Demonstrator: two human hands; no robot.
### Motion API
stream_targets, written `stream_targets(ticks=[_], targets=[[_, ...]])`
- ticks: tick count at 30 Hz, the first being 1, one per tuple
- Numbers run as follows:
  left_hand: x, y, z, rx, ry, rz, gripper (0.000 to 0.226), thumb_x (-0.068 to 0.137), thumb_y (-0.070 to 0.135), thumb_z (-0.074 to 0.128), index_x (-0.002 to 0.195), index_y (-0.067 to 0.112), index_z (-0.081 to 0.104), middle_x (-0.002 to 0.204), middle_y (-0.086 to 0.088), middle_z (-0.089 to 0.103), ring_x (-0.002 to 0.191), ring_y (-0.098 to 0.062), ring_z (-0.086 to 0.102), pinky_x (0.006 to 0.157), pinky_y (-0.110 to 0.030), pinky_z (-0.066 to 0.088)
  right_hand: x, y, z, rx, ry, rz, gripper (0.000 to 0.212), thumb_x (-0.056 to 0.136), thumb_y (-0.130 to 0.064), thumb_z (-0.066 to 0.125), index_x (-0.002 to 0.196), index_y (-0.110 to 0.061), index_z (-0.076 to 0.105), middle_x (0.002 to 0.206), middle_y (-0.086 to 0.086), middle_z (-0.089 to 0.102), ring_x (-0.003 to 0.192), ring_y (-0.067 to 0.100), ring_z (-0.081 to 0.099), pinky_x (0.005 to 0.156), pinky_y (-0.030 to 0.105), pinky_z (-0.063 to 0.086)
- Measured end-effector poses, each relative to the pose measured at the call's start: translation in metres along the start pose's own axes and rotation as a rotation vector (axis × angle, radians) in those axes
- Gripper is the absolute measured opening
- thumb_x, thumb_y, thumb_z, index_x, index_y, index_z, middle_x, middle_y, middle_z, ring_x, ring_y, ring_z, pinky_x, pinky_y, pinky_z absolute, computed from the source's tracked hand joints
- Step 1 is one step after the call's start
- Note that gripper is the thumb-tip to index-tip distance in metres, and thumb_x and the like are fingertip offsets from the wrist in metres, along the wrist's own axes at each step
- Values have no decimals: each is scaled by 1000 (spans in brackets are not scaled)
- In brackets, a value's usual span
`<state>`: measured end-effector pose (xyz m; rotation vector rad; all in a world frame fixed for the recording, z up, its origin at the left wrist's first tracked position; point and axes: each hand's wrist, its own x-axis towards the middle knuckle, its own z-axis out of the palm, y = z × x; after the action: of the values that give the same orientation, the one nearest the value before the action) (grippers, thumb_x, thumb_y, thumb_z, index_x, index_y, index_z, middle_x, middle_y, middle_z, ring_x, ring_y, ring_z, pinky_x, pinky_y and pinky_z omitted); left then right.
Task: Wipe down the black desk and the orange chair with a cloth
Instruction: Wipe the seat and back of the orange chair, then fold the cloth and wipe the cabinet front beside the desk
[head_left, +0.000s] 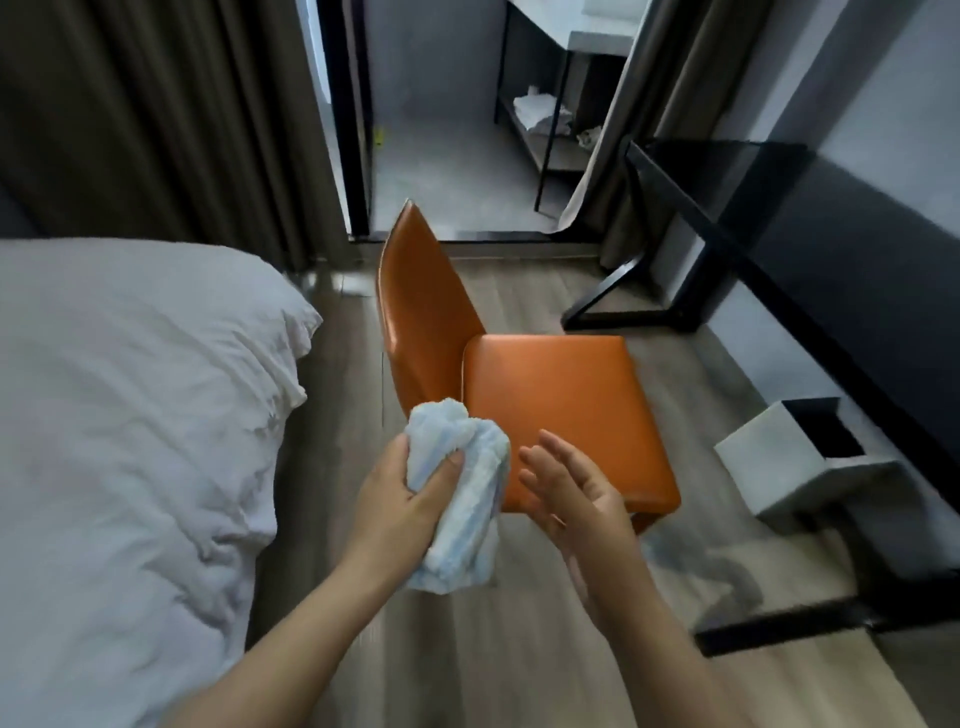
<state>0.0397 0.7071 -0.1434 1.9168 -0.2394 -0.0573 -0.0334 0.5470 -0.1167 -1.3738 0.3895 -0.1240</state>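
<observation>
Wood floor (519, 654) with bed (130, 415) at left; left hand (400, 499) gripped the bunched cloth (462, 493) at the chair (561, 405) seat's near corner, right hand (571, 493) was empty with fingers spread, and the desk (779, 218) stood along the right wall.

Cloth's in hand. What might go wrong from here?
1. The cloth is a bunched wad in the left hand; it may wipe only a narrow strip of the chair seat.
2. The right hand is open and off the chair; a hard wipe might slide it on the smooth floor.
3. The bin sits by the desk; a foot may knock it.
</observation>
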Motion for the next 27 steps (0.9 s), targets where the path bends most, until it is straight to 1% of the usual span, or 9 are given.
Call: stream_targets(ticks=[2,5,8,11,14,17,21,24,27], targets=[[-15,70,-5,-46,-61,40,15,89,53,56,100,42,55,92,28,64,86,9,62,63,-3,45,-36,-55,-7,9,-22,-6,61,69,-41,78,124,-31,52,112,-14,68,104,7,65,77,21,55],[-42,170,-7,-112,-146,94,20,89,47,58,105,35,57,93,21,67,86,4,64,66,-8,48,-94,-136,-28,-28,-3,-86,55,74,-21,75,124,-26,53,112,-14,68,105,6,64,71,17,54],[-73,258,5,-173,-234,180,23,89,49,57,106,34,59,95,21,67,86,3,64,70,-13,51,-148,-201,-63,-43,70,-155,55,75,-18,73,127,-23,54,116,-7,67,106,10,64,74,19,54],[-105,326,31,-282,-372,207,32,87,54,58,109,31,60,98,14,70,88,-2,67,75,-21,56,-198,-242,-107,-55,163,-216,53,81,-15,72,130,-22,52,118,-5,67,109,12,64,80,22,54],[-141,376,71,-360,-568,153,41,83,59,61,111,28,61,100,6,72,91,-11,69,78,-34,59,-250,-260,-158,-71,210,-239,52,81,-31,71,129,-26,53,122,0,65,111,17,63,89,34,54],[-184,417,122,-339,-748,207,42,81,62,58,112,35,59,102,9,71,92,-7,68,79,-30,58,-306,-264,-218,-18,284,-216,59,75,-39,73,129,-29,52,123,0,64,112,21,62,90,42,52],[-254,465,206,-285,-858,287,36,83,60,56,109,35,61,100,11,71,89,-5,68,76,-26,57,-382,-270,-311,22,353,-253,53,73,-35,76,123,-31,57,121,3,65,110,24,63,82,35,55],[-307,495,268,-283,-888,291,28,88,55,55,107,36,61,98,13,71,88,-1,67,74,-21,55,-432,-276,-378,-34,432,-284,44,79,-30,72,121,-31,59,120,3,65,110,23,63,84,37,55],[-348,517,321,-273,-924,296,26,88,54,55,105,36,61,96,20,70,87,4,66,72,-17,54,-470,-278,-437,-39,513,-281,36,80,-22,68,115,-29,63,114,3,68,105,22,66,77,31,55]])
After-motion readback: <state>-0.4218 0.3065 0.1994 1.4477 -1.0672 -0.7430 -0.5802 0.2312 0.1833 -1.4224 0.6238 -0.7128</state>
